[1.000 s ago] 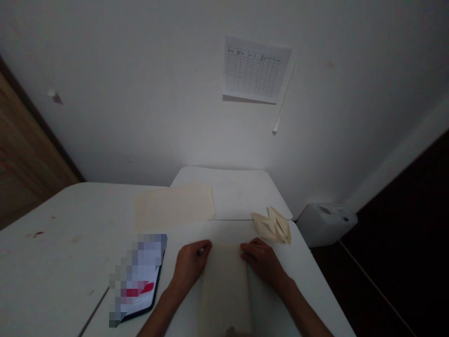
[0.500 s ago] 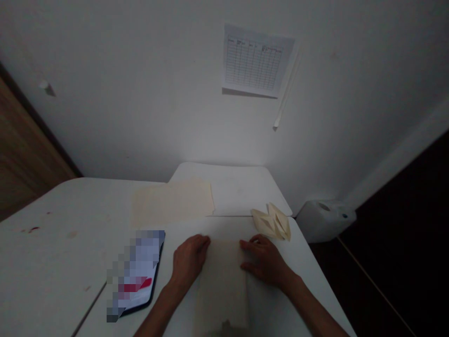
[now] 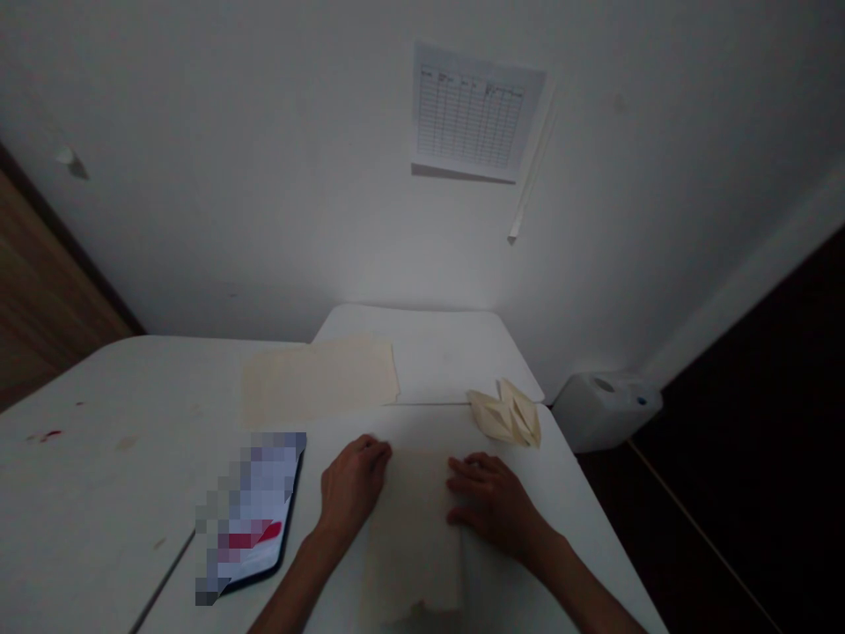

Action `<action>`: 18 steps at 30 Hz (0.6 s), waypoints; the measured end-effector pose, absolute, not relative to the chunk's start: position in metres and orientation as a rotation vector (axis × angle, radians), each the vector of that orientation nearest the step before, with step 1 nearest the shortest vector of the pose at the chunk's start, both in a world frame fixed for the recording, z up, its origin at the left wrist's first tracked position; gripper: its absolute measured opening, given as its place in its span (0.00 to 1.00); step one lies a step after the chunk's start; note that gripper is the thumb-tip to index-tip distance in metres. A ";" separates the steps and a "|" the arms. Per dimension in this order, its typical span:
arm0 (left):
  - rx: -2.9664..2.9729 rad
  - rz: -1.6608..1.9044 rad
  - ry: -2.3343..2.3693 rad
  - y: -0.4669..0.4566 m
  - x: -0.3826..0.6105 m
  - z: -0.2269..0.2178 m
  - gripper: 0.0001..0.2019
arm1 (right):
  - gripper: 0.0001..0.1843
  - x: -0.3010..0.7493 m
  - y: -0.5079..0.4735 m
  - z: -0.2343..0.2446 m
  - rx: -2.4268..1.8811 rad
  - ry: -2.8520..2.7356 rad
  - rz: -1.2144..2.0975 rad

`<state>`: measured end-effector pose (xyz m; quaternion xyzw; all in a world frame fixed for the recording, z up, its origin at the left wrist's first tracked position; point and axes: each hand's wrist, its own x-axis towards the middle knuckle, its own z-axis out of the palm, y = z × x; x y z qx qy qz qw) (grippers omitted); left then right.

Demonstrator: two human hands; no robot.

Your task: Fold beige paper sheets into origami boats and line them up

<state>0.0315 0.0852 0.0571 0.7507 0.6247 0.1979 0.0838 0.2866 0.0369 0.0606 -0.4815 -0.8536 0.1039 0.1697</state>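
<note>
A cream sheet of paper [image 3: 413,537], folded into a long strip, lies on the white table [image 3: 132,493] in front of me. My left hand [image 3: 352,491] rests on the strip's left edge near its far corner, fingers curled down against the paper. My right hand [image 3: 492,502] lies on the right edge with its fingers stretched flat and apart, pressing the paper.
A tablet [image 3: 254,515] with a lit screen lies left of my hands. A flat cream sheet [image 3: 320,380] lies farther back. Folded paper shapes [image 3: 507,414] sit near the table's right edge. A second white table [image 3: 429,352] abuts the wall. A white container [image 3: 607,408] stands on the dark floor.
My right hand has slid a little toward me along the strip's right edge and its fingers have flattened. The left hand has barely moved. The view has shifted slightly.
</note>
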 end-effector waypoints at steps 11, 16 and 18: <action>2.205 0.594 1.868 0.087 0.031 0.053 0.10 | 0.05 0.283 0.022 0.039 -1.256 -2.389 0.118; 2.211 0.610 1.862 0.087 0.032 0.054 0.10 | 0.18 0.288 0.015 0.054 -1.340 -2.471 0.260; 2.212 0.610 1.853 0.087 0.032 0.055 0.10 | 0.26 0.290 0.011 0.055 -1.371 -2.465 0.318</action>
